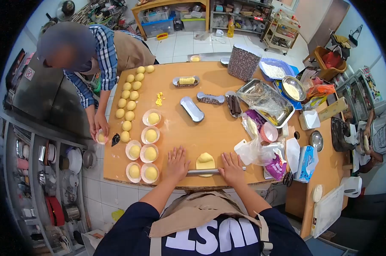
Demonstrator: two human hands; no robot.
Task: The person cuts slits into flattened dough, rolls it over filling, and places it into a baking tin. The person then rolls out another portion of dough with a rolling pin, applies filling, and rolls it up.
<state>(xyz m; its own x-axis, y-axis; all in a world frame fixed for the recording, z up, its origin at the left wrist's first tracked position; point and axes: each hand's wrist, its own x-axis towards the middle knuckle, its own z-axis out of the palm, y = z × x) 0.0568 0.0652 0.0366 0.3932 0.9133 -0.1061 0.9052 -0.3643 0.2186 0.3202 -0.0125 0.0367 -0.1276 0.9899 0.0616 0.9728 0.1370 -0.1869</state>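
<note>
My left hand lies flat with fingers spread at the left end of a thin metal rolling pin. On the pin's right end rests my right hand, its fingers also apart. Between the hands, a piece of flattened yellow dough has a thicker lump on it, and the pin lies across its lower part. Dough balls in paper cups stand to the left of my left hand. Farther left, several bare dough balls form two rows.
A co-worker at the back left holds a cupped dough ball. Lined loaf cups stand mid-table. To the right are a metal tray, a purple packet, a blue tissue box and scissors.
</note>
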